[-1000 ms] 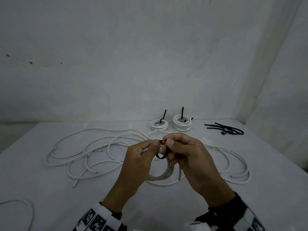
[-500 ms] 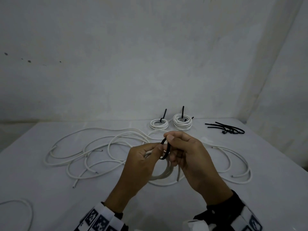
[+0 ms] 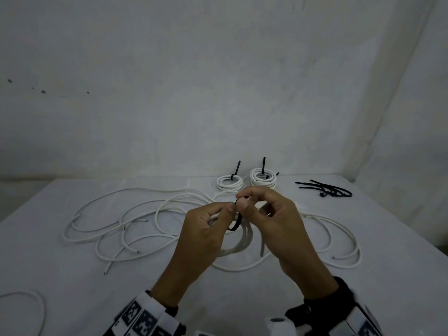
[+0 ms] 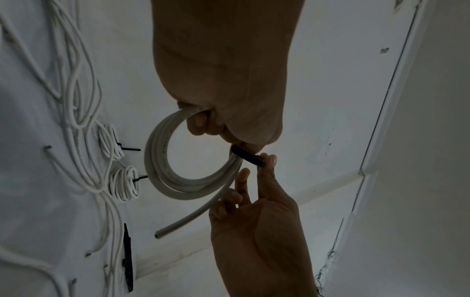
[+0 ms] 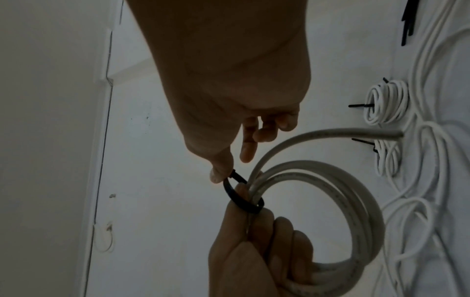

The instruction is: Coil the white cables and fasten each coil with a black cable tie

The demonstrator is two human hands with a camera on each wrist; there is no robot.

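Note:
I hold a white cable coil (image 3: 238, 246) (image 4: 162, 160) (image 5: 356, 201) above the table. My left hand (image 3: 218, 214) (image 4: 218, 128) (image 5: 254, 241) grips its strands, fingers curled round them. A black cable tie (image 3: 237, 220) (image 4: 248, 157) (image 5: 235, 196) loops around the bundle. My right hand (image 3: 244, 202) (image 4: 264, 162) (image 5: 223, 172) pinches the tie's end between thumb and forefinger, its other fingers spread. The coil's free end (image 4: 162, 233) (image 5: 391, 133) sticks out.
Two tied coils (image 3: 229, 182) (image 3: 263, 180) stand at the back of the white table (image 3: 60, 275). Spare black ties (image 3: 327, 190) lie at the back right. Loose white cables (image 3: 135, 221) sprawl left and right of my hands. Walls close the back and right.
My right hand has lifted and drawn the tie's end upward, so the loop stands narrower around the bundle. My left hand keeps its grip on the coil.

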